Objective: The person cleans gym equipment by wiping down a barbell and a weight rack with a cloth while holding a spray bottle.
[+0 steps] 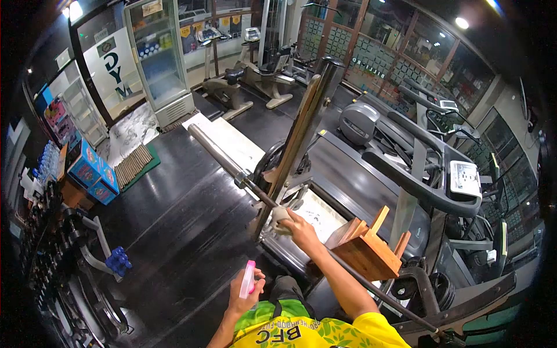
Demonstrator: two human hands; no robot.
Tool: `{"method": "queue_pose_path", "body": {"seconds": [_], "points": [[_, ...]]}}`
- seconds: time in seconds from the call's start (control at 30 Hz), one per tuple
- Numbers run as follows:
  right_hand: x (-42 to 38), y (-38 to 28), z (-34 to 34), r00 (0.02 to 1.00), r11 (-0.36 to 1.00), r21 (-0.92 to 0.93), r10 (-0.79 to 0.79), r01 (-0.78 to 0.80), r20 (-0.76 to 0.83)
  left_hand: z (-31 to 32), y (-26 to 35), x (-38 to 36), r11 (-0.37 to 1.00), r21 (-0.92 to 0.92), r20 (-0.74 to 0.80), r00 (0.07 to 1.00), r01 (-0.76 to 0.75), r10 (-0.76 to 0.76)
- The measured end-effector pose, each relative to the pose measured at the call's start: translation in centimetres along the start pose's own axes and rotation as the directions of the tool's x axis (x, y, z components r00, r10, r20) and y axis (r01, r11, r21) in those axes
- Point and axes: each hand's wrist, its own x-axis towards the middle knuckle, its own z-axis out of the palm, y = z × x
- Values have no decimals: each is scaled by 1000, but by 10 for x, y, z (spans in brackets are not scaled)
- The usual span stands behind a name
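Note:
My right hand point(297, 226) presses a pale cloth point(280, 215) against the steel barbell point(232, 168), close to where the bar meets the upright rack post point(301, 130). My left hand point(246, 290) is lower and nearer my body, holding a small pink spray bottle point(248, 278) upright. The barbell runs from the far left across the rack and down past my right arm to the lower right. A bench pad point(319, 216) lies under the bar.
A wooden stool point(368, 246) lies tipped beside the bench. Treadmills point(406, 156) stand to the right, a glass-door fridge point(159, 58) at the back left, dumbbell racks point(64, 255) and blue boxes point(90, 171) along the left. Dark open floor point(174, 232) spreads to my left.

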Motion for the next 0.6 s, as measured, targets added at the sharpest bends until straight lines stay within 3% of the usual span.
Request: {"method": "queue_pose_path", "body": {"seconds": [0.1, 0.17, 0.33, 0.37, 0.4, 0.43, 0.5, 0.57, 0.6], "points": [[-34, 16, -12, 994, 992, -56, -110, 109, -13, 1, 1, 0, 999, -30, 6, 1000, 22, -22], [-59, 22, -27, 998, 1000, 25, 14, -15, 65, 0, 0, 3, 1000, -5, 15, 1000, 17, -17], [-81, 18, -74, 976, 988, 58, 132, -143, 174, -1, -1, 12, 1000, 5, 71, 997, 17, -18], [-76, 15, -83, 951, 975, 51, 197, -215, 238, -1, -1, 15, 1000, 29, 76, 997, 5, -7], [-65, 5, -89, 913, 948, -87, 318, -306, 257, -1, -1, 16, 998, 56, 83, 997, -6, 1], [-57, 1, -83, 912, 947, -85, 320, -308, 256, 0, -3, 19, 998, 58, 86, 996, -5, 0], [-38, -6, -59, 971, 969, 137, 218, -203, -98, 1, -5, 22, 999, 40, 39, 999, -15, 13], [-3, -21, -26, 961, 980, 193, 87, -37, -261, 2, -1, 27, 999, 45, 31, 999, -7, 6], [16, -21, -2, 962, 991, 131, 47, -12, -269, 2, 1, 29, 999, 47, 23, 1000, -3, 2]]}}
